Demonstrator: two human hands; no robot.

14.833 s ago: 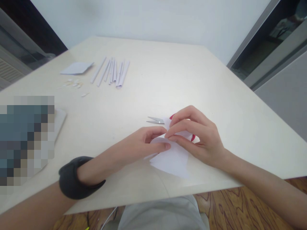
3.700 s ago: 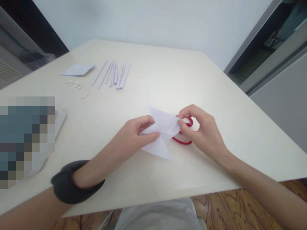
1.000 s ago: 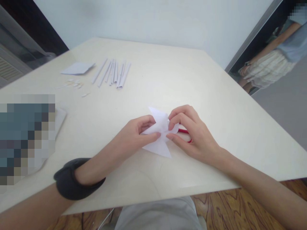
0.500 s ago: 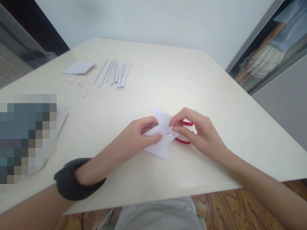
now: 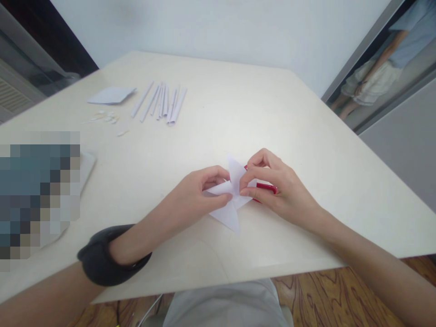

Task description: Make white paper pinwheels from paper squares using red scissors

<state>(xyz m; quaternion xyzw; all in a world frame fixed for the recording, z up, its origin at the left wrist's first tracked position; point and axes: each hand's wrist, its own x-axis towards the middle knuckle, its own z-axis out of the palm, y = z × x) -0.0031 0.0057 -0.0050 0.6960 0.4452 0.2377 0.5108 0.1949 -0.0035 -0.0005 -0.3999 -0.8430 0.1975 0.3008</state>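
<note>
A white paper pinwheel (image 5: 225, 215) with pointed blades is between my two hands, just above the table. My left hand (image 5: 204, 188) grips its left side, thumb on top near the centre and fingers behind. My right hand (image 5: 272, 181) pinches the paper close to the middle with thumb and index finger; whatever small thing may be between those fingertips is hidden. Partly covered by the paper and my right hand, red-handled scissors (image 5: 267, 187) show only their red loops.
Several rolled paper tubes (image 5: 158, 102) lie at the back left of the white table (image 5: 238, 109), beside folded white paper (image 5: 111, 95) and scattered small white pieces (image 5: 108, 117). A blurred-out object (image 5: 37, 195) covers the left edge. Another person (image 5: 378, 68) shows at the upper right.
The pinwheel has turned slightly, its lower blade pointing further down. My right hand's fingertips have moved a little down and left, towards the paper's centre.
</note>
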